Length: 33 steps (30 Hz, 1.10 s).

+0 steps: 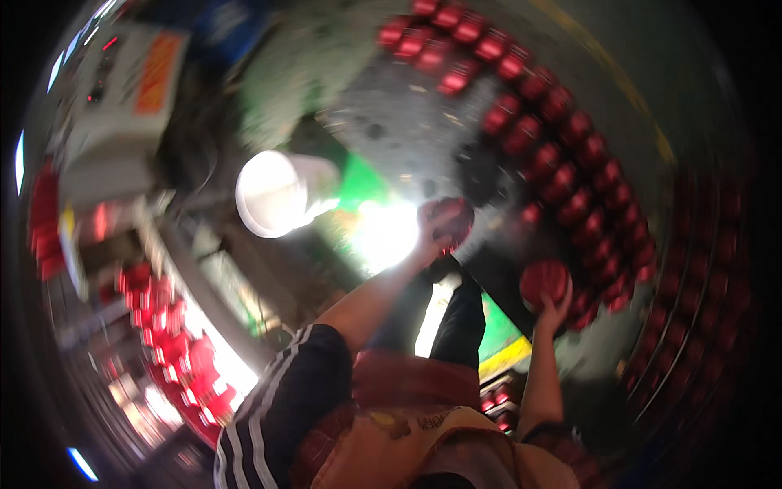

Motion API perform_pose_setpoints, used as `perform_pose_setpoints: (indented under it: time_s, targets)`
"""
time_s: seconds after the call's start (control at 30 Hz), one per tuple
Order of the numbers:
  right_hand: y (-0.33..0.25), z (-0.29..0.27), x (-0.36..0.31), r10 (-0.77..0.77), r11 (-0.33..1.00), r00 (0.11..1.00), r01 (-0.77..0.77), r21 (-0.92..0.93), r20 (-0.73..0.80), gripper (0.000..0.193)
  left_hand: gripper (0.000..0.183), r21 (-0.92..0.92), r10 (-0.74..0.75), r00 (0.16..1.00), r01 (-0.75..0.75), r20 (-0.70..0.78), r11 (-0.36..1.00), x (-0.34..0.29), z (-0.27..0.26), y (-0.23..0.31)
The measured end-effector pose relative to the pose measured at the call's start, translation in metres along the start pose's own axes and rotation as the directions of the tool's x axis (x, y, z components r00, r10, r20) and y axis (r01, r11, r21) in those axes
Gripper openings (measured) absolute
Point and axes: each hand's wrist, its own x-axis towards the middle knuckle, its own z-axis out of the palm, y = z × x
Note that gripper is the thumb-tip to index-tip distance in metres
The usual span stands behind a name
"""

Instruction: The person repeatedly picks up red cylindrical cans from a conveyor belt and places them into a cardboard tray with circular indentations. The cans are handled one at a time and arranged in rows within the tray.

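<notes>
You are seeing through 1 view only, so no second view is sharing any part of the scene. The head camera is sitting above your chest and looking steeply down, catching your own torso and legs at the lower edge. The fisheye is bending everything toward a dark round rim. Your left hand [440, 224] and right hand [552, 314] are sitting near the middle, fairly close and motion-blurred.

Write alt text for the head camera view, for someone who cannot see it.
A blurred fisheye view looks down at a person whose left hand and right hand each hold a round red cap. Rows of red caps curve across the right side, more lie lower left, and a white bucket sits beside a bright glare.
</notes>
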Motion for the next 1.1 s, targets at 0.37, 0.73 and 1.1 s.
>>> perform_pose_setpoints:
  time_s: [0.37,0.73,1.1]
  targets:
    - [-0.192,0.123,-0.068,-0.023,0.897,0.636,-0.327,0.296,0.771,0.067,0.062,-0.837,-0.471,0.727,-0.266,-0.5,0.478,-0.255,-0.267,0.078]
    - [-0.266,0.5,-0.246,-0.045,0.083,-0.563,-0.826,-0.558,0.825,0.067,0.047,-0.776,-0.446,0.838,-0.498,-0.315,-0.387,-0.233,-0.424,-0.074]
    - [-0.259,0.635,-0.313,-0.046,-0.065,-0.676,-0.732,-0.678,0.735,0.072,0.052,-0.582,-0.103,0.967,-0.224,-0.233,-0.782,-0.212,-0.466,-0.176]
